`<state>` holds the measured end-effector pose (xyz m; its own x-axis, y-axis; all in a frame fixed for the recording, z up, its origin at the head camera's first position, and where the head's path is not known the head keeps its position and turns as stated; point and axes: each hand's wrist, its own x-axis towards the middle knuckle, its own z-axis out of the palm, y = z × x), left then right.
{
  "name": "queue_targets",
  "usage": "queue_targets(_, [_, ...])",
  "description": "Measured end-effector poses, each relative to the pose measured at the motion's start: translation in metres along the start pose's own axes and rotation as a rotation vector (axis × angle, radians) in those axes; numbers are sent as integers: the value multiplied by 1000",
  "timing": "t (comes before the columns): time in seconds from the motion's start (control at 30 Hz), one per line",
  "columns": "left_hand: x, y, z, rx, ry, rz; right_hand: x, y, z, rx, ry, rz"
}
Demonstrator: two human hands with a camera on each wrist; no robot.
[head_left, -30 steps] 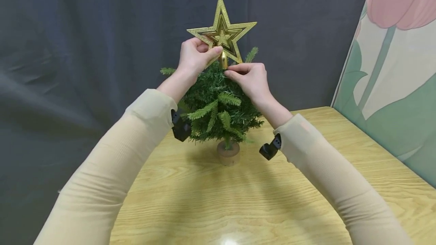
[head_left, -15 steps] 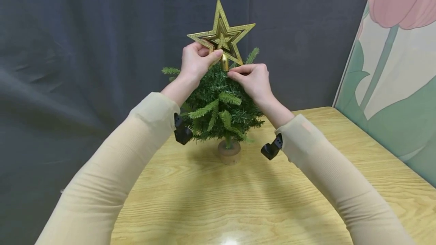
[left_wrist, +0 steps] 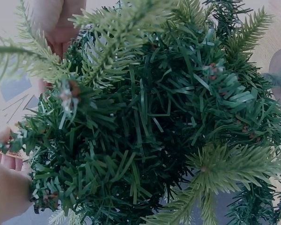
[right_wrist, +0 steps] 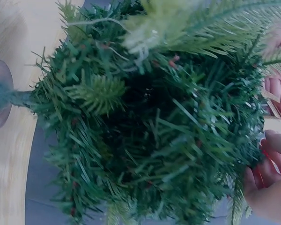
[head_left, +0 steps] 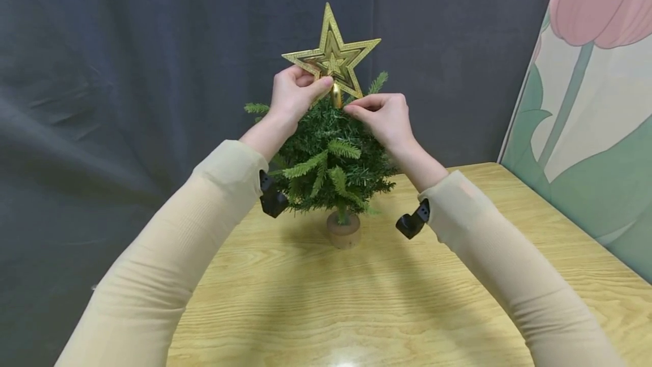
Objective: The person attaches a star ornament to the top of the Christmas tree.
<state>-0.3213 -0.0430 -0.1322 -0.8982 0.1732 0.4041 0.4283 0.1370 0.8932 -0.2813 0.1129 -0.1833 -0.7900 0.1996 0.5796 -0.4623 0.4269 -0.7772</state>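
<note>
A gold star tree topper with nested star outlines stands tilted over the top of a small artificial Christmas tree. My left hand grips it low on its left side, thumb in front and fingers behind. The topper's shiny socket points down into the treetop. My right hand is beside the socket's lower end, thumb and index fingertips close together; I cannot tell whether they pinch anything. Green branches fill the left wrist view. In the right wrist view, the right hand curves at the treetop's edge.
The tree's round wooden base stands on a wood-grain table. Behind hangs a dark grey curtain. A panel with a painted tulip borders the right. Light green sprigs stick out around the treetop.
The star has come down slightly toward the treetop, with my left hand lowering along with it. My right hand has shifted a little to the right, away from the socket.
</note>
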Motion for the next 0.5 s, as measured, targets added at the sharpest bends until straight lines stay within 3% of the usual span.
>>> queue_targets(0.2, [2, 1, -7, 3, 12, -4, 3, -5, -8, 14, -16, 8])
queue_targets(0.5, [0, 15, -31, -183, 12, -55, 5, -6, -30, 60, -10, 59])
